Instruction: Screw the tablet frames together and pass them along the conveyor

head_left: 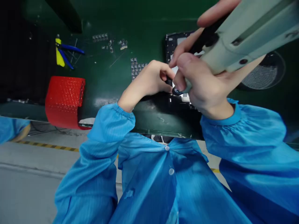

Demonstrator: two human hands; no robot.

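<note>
Electronics assembly workshop, dark green anti-static surface, blue cleanroom smock, small component clusters, blue-handled pliers, red parts bin, yellow-black floor tape

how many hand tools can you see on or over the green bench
2. Blue-handled pliers lie at the bench's far left, beside a yellow item. A pale electric screwdriver is held in the right hand over the board. Others may be hidden behind the hands.

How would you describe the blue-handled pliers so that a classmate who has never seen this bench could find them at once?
Start at the dark green bench and find the red perforated bin at its left edge. Just beyond the bin, farther from the person, lie the pliers beside a yellow object. Their thin blue handles, spread in a V, are the only blue thing on the bench.
</note>
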